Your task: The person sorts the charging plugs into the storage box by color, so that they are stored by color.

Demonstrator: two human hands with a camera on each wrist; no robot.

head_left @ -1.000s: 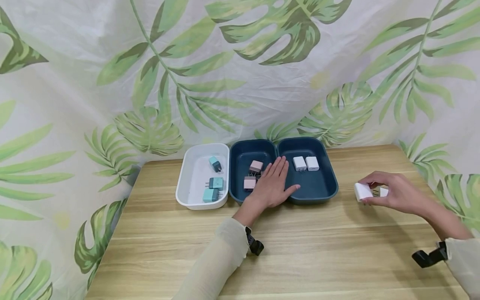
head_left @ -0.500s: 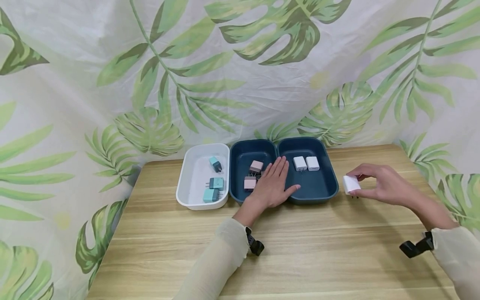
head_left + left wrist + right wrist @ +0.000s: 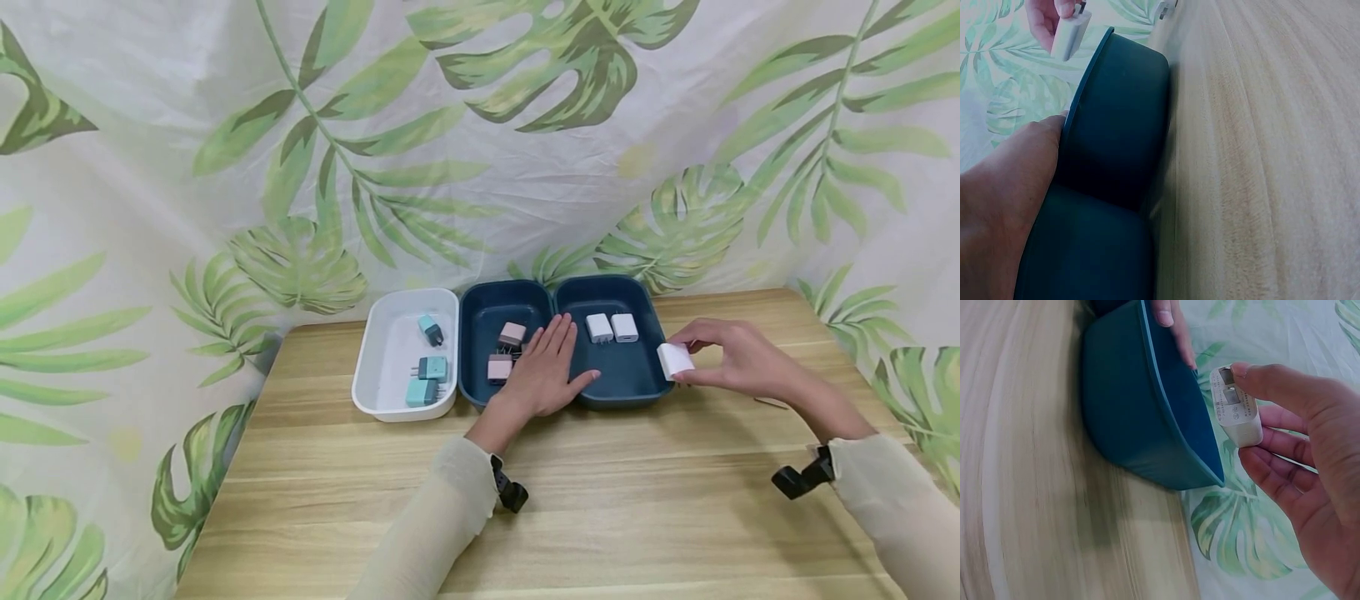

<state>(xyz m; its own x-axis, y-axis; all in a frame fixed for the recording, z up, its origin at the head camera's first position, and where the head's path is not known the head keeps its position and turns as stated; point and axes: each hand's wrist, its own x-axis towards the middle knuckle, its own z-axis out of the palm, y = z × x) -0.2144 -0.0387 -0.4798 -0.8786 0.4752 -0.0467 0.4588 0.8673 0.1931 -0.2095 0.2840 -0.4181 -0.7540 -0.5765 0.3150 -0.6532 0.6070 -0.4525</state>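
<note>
My right hand (image 3: 738, 358) pinches a white charger plug (image 3: 676, 361) between thumb and fingers at the right rim of the right dark blue bin (image 3: 624, 382). In the right wrist view, the metal prongs and printed face of the plug (image 3: 1235, 403) show. Two white charger plugs (image 3: 625, 327) lie inside that bin. My left hand (image 3: 542, 371) rests with straight fingers across the meeting rims of the two blue bins. Pink charger plugs (image 3: 513, 334) sit in the middle blue bin (image 3: 501, 298), partly hidden by this hand.
At the left stands a white bin (image 3: 390, 358) with several teal charger plugs (image 3: 432, 367). All the bins line the back of the wooden table (image 3: 600, 500), before a leaf-print cloth (image 3: 525, 167). A small white object (image 3: 1161, 10) lies on the table beyond the bins.
My right hand has carried the white charger plug leftward and slightly up to the right bin's rim. The left hand and the bins have stayed in place.
</note>
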